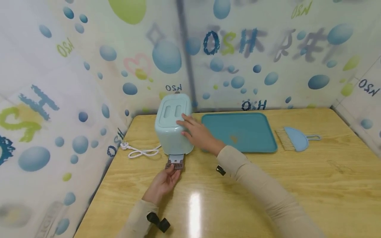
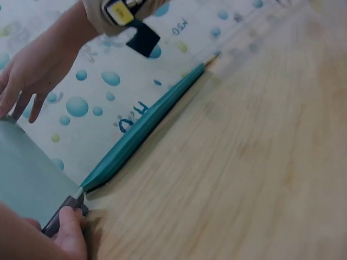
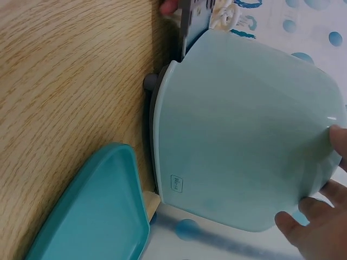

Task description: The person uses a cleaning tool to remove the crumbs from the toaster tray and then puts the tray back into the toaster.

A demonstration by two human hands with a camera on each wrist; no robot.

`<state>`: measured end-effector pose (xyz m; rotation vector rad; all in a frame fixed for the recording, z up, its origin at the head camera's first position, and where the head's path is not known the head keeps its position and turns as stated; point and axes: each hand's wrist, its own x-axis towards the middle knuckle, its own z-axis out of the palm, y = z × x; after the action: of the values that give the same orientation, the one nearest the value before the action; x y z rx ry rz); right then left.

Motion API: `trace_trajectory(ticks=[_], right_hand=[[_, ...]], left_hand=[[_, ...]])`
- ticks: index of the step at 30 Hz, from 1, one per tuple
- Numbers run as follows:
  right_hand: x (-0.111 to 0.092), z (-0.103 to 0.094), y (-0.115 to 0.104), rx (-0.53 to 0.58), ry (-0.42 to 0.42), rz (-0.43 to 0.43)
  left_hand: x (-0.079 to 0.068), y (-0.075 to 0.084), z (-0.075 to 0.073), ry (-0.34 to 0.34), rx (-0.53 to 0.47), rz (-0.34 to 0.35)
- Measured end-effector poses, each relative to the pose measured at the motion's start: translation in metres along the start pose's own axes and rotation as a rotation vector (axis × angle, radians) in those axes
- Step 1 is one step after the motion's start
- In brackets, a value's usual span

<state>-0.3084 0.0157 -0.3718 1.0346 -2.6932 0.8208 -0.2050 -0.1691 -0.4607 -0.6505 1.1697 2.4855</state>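
Note:
A pale blue toaster (image 1: 171,137) with two slots in its top stands at the back left of the wooden table. From its base sticks out a crumb tray (image 1: 176,159) with a dark brown front edge. My left hand (image 1: 161,185) pinches that front edge, thumb on top, as the left wrist view also shows. Across the toaster's upper right edge rests my right hand (image 1: 202,135), fingers spread. The right wrist view shows the fingertips (image 3: 312,207) against the toaster's side, and the metal crumb tray (image 3: 198,21) partly out.
A teal serving tray (image 1: 253,132) lies right of the toaster. Beyond it is a blue dustpan (image 1: 298,139) with a bristled brush along its left. A white power cord (image 1: 143,152) with its plug lies left of the toaster. Patterned curtains (image 1: 238,76) hang behind.

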Motion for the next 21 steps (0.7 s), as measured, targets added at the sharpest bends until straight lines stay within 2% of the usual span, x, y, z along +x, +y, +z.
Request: trace_trajectory(ticks=[6,12,21], right_hand=[[-0.001,-0.001,0.000,0.028,0.001,-0.002],[-0.003,0.003,0.000,0.069,0.014,-0.007],[-0.002,0.003,0.000,0.080,0.002,0.005]], left_hand=[[0.014,0.009,0.006,-0.037,0.047,-0.003],[0.018,0.013,0.008,-0.053,0.046,-0.004],[0.023,0.015,0.010,-0.018,0.042,-0.010]])
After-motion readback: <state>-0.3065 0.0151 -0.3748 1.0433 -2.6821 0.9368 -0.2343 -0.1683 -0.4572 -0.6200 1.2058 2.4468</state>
